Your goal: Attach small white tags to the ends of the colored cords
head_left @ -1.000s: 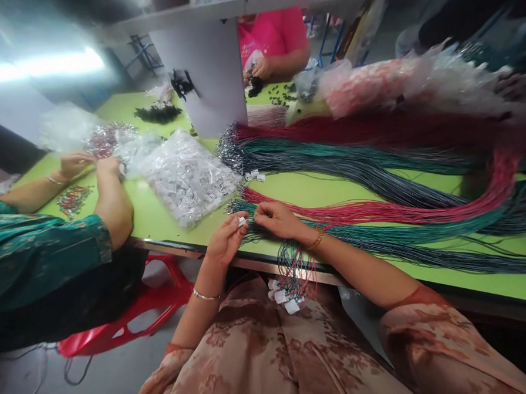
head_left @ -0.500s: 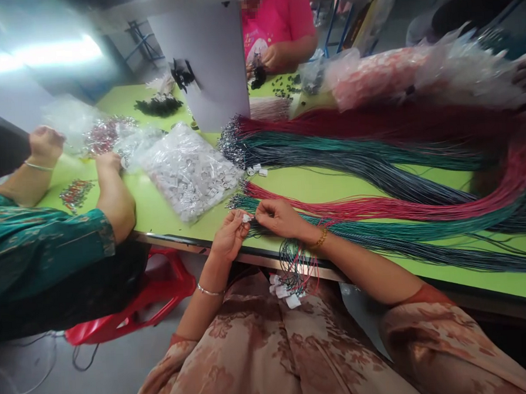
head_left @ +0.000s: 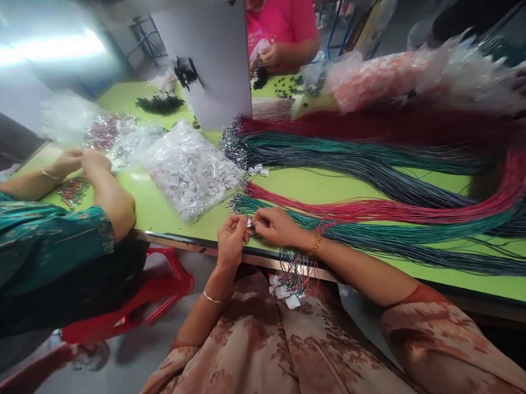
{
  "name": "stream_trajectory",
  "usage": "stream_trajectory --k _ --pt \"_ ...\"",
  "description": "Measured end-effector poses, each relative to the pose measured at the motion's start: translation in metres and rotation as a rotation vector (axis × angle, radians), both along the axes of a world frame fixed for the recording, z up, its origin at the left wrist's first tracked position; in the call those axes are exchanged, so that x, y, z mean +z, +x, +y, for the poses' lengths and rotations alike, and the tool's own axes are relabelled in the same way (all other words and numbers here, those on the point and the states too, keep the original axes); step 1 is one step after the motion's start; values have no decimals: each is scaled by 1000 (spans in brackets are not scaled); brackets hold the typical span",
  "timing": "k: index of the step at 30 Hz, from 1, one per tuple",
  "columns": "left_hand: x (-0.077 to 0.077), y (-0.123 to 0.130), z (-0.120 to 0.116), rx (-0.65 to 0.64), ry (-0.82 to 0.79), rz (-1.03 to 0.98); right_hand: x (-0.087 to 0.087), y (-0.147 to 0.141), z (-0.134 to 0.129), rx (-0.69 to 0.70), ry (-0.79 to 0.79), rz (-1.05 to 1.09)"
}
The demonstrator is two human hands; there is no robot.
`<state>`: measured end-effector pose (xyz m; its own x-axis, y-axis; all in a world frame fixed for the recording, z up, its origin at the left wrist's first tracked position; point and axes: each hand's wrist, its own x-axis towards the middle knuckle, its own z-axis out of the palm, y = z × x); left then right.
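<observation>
Over the table's front edge, my left hand [head_left: 232, 237] is closed in a pinch on a small white connector housing [head_left: 249, 223]. My right hand [head_left: 277, 226] meets it from the right, its fingers pinched close against the housing; what they hold is too small to make out. Just behind and beneath my right hand run long bundles of red wires [head_left: 360, 208], green wires [head_left: 357, 234] and dark wires [head_left: 425, 255], their metal-tipped ends at the left. Below my right wrist, several white connectors [head_left: 292, 301] hang on short wires off the edge, by my lap.
A clear bag of white connectors [head_left: 191, 171] lies left of the wires, with loose connectors [head_left: 258, 171] beside it. More bundles [head_left: 329, 123] stretch behind. A co-worker's hands [head_left: 82, 162] work at left, near a red stool [head_left: 170, 278]. Another person [head_left: 283, 31] sits opposite.
My left hand has turned and shifted slightly right, covering more of the white connector housing. My right hand stays nearly in place. At left, the co-worker's hands have come together.
</observation>
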<state>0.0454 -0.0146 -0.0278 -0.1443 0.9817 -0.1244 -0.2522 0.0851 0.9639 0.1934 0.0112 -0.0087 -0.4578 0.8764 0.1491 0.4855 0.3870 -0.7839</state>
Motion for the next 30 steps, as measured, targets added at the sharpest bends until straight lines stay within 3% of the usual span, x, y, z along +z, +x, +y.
stream_trajectory --k 4,7,10,13,17,22,25,30 --pt "-3 -5 -4 -12 -20 30 0 -1 1 16 43 -98" --pt "-3 -12 -2 -21 -56 0 4 6 22 65 -10 -94" --pt "1 -17 3 -15 -52 -48 2 10 49 -104 58 -244" --pt "5 -15 9 -14 -45 -87 -3 9 65 -168 78 -434" --pt "4 -8 13 -10 -42 -141 -6 10 66 -167 60 -441" --pt "-3 -3 17 1 -78 -225 0 20 60 -160 155 -480" --pt "-5 -3 18 9 -92 -266 4 19 60 -185 127 -394" --pt "-3 -2 17 7 -107 -301 7 1 64 -80 15 -19"
